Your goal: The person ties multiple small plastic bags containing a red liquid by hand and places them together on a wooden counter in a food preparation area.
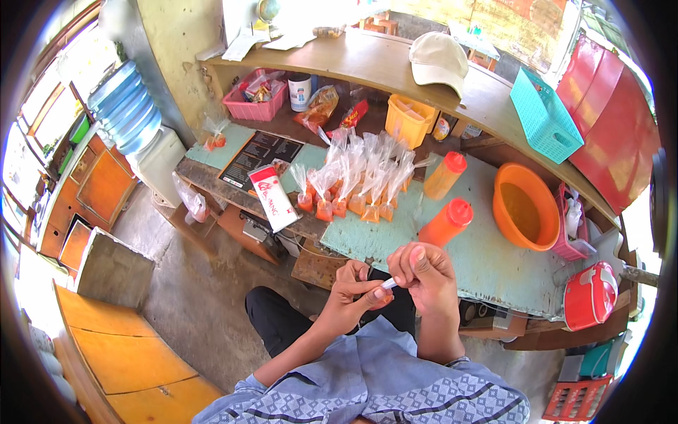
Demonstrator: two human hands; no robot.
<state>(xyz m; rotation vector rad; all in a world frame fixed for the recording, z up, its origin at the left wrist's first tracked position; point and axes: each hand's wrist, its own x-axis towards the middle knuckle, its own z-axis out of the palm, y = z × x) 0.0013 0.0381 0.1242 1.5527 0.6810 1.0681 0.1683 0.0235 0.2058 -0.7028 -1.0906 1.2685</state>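
Between my hands, above my lap, is a small clear plastic bag with its neck drawn tight; a bit of orange sauce shows below my left fingers. My left hand pinches the bag low on the neck. My right hand grips its upper end, mostly hidden by the fingers. Just beyond stand a squeeze bottle of red-orange sauce and one of yellow-orange sauce. Several tied sauce bags are grouped on the pale green tabletop. Left of them lies a red and white plastic packet.
An orange basin holding liquid stands at the right, near a red and white container. A wooden shelf runs behind, bearing a cap and a turquoise basket. A yellow container and pink basket sit underneath.
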